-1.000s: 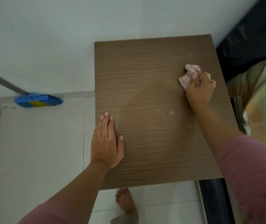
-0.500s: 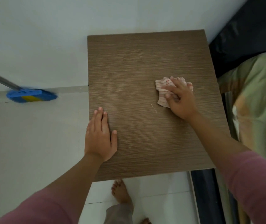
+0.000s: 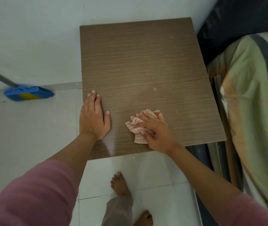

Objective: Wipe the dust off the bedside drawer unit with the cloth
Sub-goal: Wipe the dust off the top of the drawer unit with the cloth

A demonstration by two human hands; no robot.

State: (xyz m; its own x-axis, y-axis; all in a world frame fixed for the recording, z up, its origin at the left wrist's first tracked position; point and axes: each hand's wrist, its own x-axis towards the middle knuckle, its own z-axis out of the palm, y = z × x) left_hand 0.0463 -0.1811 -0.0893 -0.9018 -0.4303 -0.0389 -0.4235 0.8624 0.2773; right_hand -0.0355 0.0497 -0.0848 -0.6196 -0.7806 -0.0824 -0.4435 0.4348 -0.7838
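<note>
The right hand presses a crumpled pink-and-white striped cloth onto the brown wood-grain top of the bedside drawer unit, near its front edge; its fingers lie spread across the cloth. The left hand rests flat at the unit's left edge, fingers straight and together.

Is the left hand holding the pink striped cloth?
No, the left hand lies flat and bare on the brown wood-grain drawer unit top; the right hand presses the pink striped cloth.
</note>
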